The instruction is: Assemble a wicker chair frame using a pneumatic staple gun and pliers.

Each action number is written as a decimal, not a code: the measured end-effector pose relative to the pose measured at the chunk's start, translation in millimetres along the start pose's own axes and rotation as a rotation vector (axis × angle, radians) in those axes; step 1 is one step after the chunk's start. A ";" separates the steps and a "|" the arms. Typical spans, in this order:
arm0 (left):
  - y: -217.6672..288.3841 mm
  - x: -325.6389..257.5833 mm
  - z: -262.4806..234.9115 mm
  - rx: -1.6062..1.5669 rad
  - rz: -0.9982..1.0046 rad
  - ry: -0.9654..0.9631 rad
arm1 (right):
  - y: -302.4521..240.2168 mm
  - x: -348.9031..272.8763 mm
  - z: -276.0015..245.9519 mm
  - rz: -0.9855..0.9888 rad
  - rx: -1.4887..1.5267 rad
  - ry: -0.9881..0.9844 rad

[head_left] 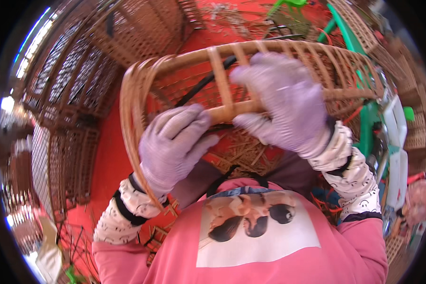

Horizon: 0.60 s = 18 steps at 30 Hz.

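Both gloved hands, left hand (175, 144) and right hand (284, 102), curl their grip tight around the rattan frame's (222, 78) crossbar.

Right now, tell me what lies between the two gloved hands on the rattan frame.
In the head view, a short bare stretch of the rattan frame's crossbar spans the gap between the left hand and the right hand; nothing else sits there.
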<state>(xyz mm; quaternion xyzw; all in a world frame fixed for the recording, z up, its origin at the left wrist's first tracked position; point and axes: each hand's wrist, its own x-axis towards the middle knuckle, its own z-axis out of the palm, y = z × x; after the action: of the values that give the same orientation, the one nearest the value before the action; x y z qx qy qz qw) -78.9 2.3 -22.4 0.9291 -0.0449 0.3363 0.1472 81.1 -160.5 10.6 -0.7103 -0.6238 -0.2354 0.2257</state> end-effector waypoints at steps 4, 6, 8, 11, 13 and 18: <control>5.3 10.8 3.5 0.101 0.010 -0.014 | 94.0 -54.7 -74.2 0.496 -0.034 0.269; 4.7 14.8 4.7 0.145 0.037 0.027 | 154.9 -119.5 -120.1 0.686 0.103 0.467; -3.1 5.5 6.2 0.126 0.046 -0.022 | 179.9 -185.7 -169.4 0.915 -0.328 0.437; -3.0 4.2 10.9 0.046 0.049 -0.046 | 217.0 -342.7 -249.1 1.533 0.128 0.577; -5.9 2.5 13.8 0.092 0.030 -0.016 | 224.5 -366.5 -233.5 1.875 0.237 0.468; 3.2 -5.1 6.4 0.153 -0.027 0.002 | 223.0 -339.5 -148.2 1.414 0.118 -0.099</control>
<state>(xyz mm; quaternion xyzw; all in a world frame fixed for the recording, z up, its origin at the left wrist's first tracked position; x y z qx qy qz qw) -79.5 -2.8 -29.6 0.9378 -0.0064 0.3376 0.0803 256.9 -543.0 -87.8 -0.9414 -0.0347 0.0343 0.3337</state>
